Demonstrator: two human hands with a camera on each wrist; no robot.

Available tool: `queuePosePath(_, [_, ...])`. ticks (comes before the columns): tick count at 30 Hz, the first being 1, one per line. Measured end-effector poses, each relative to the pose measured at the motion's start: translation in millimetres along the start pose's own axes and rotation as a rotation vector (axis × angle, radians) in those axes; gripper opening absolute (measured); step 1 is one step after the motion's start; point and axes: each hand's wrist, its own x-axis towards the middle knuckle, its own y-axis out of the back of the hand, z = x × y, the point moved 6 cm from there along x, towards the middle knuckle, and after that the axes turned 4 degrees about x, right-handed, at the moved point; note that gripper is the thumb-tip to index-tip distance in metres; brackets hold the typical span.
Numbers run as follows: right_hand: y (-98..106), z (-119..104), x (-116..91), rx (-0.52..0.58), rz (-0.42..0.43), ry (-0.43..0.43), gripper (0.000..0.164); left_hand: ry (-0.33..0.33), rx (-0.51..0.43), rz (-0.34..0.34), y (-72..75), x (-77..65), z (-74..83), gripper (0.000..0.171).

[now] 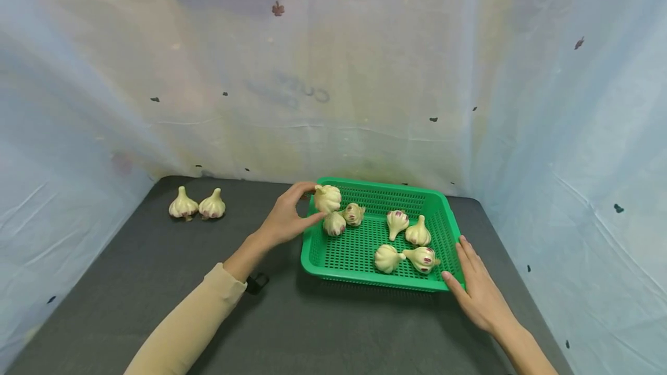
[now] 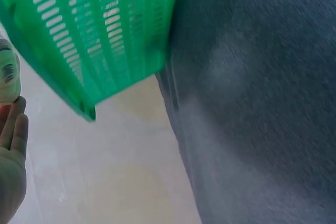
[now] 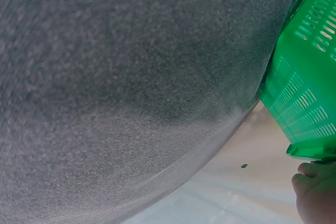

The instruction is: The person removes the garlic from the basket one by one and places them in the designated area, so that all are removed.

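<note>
My left hand (image 1: 285,216) pinches a pale garlic bulb (image 1: 327,198) between thumb and fingers, above the left end of a green plastic basket (image 1: 365,280). In the left wrist view, part of that bulb (image 2: 8,74) shows by the fingertips at the left edge. Just below the held bulb, two purple-streaked garlic bulbs (image 1: 334,224) lie in the basket. Several more garlic bulbs (image 1: 418,233) lie towards its right end. My right hand (image 1: 480,291) rests on the basket's right rim near the front corner, fingers straight.
Two garlic bulbs (image 1: 183,205) sit side by side at the back left of the dark cloth-covered table (image 1: 135,282). A small black object (image 1: 257,283) is partly hidden by the left wrist. Pale plastic sheeting (image 1: 365,74) hangs behind and at both sides.
</note>
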Motion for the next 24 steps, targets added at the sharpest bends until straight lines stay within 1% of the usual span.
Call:
queuePosePath(7, [0, 0, 0, 0.001, 0.008, 0.008, 0.076, 0.054, 0.017, 0.107, 22.8, -10.8, -21.4, 0.060])
queuePosePath(9, [0, 0, 0, 0.000, 0.008, 0.007, 0.076, 0.069, 0.027, 0.122, 28.8, -14.6, -27.7, 0.061])
queuePosePath(11, [0, 0, -1, -0.001, 0.007, 0.006, 0.076, 0.091, 0.045, 0.122, 33.8, -19.0, -35.4, 0.063])
queuePosePath(17, [0, 0, -1, 0.000, 0.011, 0.009, 0.076, 0.181, 0.117, 0.087, 50.0, -33.7, -59.3, 0.065])
queuePosePath(21, [1, 0, -1, -0.002, 0.013, 0.012, 0.076, 0.212, 0.153, 0.041, 62.1, -41.0, -72.4, 0.065])
queuePosePath(24, [1, 0, 0, -0.004, 0.013, 0.015, 0.076, 0.229, 0.206, -0.008, 70.2, -45.7, -82.4, 0.064])
